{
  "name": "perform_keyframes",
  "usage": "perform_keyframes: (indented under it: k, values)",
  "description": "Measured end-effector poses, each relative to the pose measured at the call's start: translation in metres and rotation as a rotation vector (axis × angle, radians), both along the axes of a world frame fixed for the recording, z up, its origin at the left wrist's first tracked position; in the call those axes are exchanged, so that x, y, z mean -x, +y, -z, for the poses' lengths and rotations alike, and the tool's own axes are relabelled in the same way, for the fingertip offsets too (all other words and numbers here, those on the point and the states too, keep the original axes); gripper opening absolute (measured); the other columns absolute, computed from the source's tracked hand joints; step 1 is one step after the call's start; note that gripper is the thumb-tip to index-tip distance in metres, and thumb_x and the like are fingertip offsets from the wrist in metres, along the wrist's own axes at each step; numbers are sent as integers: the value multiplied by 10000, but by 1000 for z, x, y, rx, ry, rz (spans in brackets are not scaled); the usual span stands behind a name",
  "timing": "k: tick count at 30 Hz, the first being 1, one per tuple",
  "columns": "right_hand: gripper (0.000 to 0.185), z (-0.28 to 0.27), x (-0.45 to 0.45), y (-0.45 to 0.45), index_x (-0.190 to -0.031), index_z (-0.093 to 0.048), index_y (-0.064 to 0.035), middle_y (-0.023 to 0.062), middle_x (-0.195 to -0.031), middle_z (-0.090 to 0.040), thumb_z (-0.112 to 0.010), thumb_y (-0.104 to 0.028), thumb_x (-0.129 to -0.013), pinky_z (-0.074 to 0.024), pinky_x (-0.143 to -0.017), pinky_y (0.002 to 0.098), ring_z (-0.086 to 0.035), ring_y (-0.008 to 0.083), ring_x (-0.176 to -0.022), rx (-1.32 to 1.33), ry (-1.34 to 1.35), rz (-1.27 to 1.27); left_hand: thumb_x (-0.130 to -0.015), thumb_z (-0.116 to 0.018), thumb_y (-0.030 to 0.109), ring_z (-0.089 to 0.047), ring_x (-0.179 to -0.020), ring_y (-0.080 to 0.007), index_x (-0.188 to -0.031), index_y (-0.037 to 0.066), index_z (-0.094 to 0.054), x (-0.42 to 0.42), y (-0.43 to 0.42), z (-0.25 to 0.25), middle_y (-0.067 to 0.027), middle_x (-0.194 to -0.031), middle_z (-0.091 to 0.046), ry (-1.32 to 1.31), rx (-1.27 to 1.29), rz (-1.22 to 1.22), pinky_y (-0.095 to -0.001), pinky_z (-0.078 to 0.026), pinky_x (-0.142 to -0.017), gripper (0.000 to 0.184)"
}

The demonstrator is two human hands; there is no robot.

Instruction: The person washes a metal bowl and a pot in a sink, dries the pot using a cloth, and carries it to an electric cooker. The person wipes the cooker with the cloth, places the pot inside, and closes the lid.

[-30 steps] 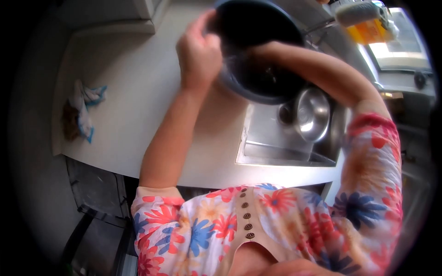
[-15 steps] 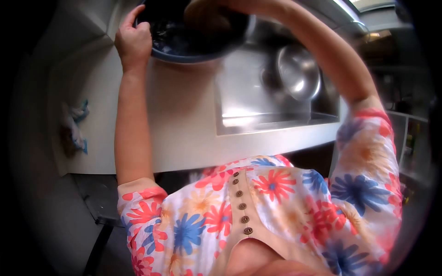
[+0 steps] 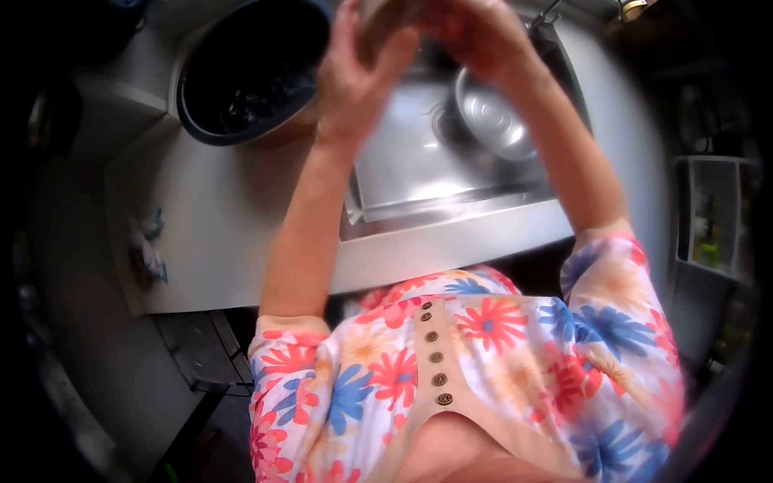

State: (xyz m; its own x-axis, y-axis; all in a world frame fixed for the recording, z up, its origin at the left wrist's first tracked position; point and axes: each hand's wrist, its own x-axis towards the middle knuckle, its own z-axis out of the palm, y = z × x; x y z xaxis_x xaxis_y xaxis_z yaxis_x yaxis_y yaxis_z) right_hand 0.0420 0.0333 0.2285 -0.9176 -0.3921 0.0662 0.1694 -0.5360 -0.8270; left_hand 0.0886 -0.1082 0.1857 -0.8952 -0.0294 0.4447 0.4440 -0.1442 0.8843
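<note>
My left hand (image 3: 354, 88) is raised at the top of the view, its fingers and thumb closed around a blurred beige-brown object (image 3: 388, 26). From the right, my right hand (image 3: 481, 36) grips the same object, smeared by motion. Its upper part is cut off by the frame edge, and I cannot make out its kind. To the left of my hands stands a large dark tub (image 3: 211, 135) with shiny dark contents, perhaps water. Below and right of them, a round metal bowl (image 3: 493, 121) sits in the steel sink (image 3: 419, 157), partly behind my right forearm.
A pale countertop (image 3: 233, 233) runs along the front and left of the sink. At its far left lies a crumpled white and blue packet (image 3: 150, 245). A faucet (image 3: 546, 14) shows at the upper right. A white shelf (image 3: 713, 213) with small items stands at the right.
My left hand has let go of the tub's rim and moved right. My right hand has come out of the tub, and both hands now hold the beige-brown object. The view has shifted.
</note>
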Motion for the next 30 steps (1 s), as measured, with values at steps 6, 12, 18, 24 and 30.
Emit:
perform_keyframes:
  k: [6, 12, 18, 24, 30]
  values:
    - [209, 75, -36, 6, -1017, -540, 24, 96, -913, -604, -459, -11, -827, -499, -731, 271, -592, 149, -819, 14, -144, 235, -794, -511, 572, -576, -717, -124, -1102, 66, -517, 17, 26, 78, -23, -881, -584, -653, -411, 269, -264, -501, -598, 592]
    - [413, 132, -59, 79, -1145, -528, -38, 110, -1079, -582, -616, -176, -766, -415, -864, 295, -554, 188, -967, -981, 147, 183, -823, -548, 55, -590, -794, -304, -953, 49, -516, 19, 23, 141, -155, -892, -590, -980, -713, 193, -413, -512, -684, 134]
    - [367, 238, -74, 293, -1050, -539, 26, 193, -967, -599, -637, -167, -754, -497, -723, 382, -601, 298, -883, -1753, -443, 498, -783, -555, -24, -538, -580, -196, -955, 36, -527, 6, 34, 193, -99, -730, -552, -895, -373, -4, -317, -427, -434, 185]
    - [218, 248, -74, 285, -754, -566, -26, 97, -622, -569, -612, -231, -808, -429, -352, 281, -600, 201, -510, -1306, -1051, 390, -763, -671, 185, -423, -434, -101, -698, 63, -551, 6, 54, 203, -18, -555, -477, -863, 10, -251, -278, -323, -374, 183]
    - [96, 230, -71, 285, -665, -535, -26, 56, -521, -505, -594, -70, -725, -328, -295, 252, -487, 148, -374, -994, -944, 642, -818, -472, 384, -581, -761, -363, -823, 10, -608, 2, 50, 214, -215, -826, -607, -753, 581, -145, -425, -457, -682, 398]
